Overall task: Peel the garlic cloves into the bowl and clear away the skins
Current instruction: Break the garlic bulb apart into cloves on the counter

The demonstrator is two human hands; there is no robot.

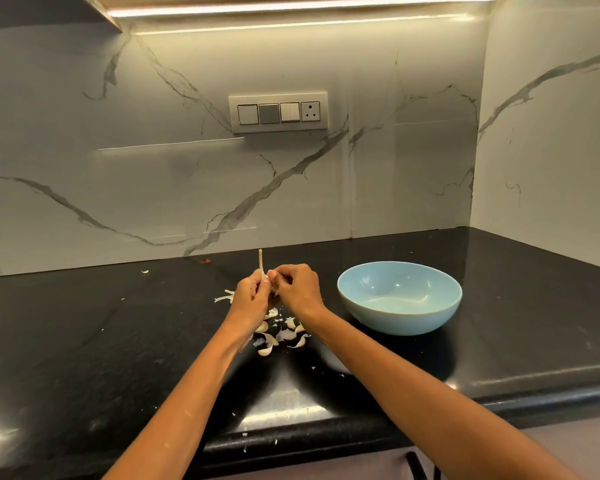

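both hands meet above black surface (84, 341); left hand (252, 294) fingers curled round garlic stem (261, 263), right hand (297, 289) pinching garlic between them. loose skins (281, 332) just below. blue bowl (399, 297) near, right.

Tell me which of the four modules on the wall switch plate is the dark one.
On the switch plate, it is the grey switch, second from the left. The switches on either side of it are white, and the rightmost module is a white socket with pin holes.
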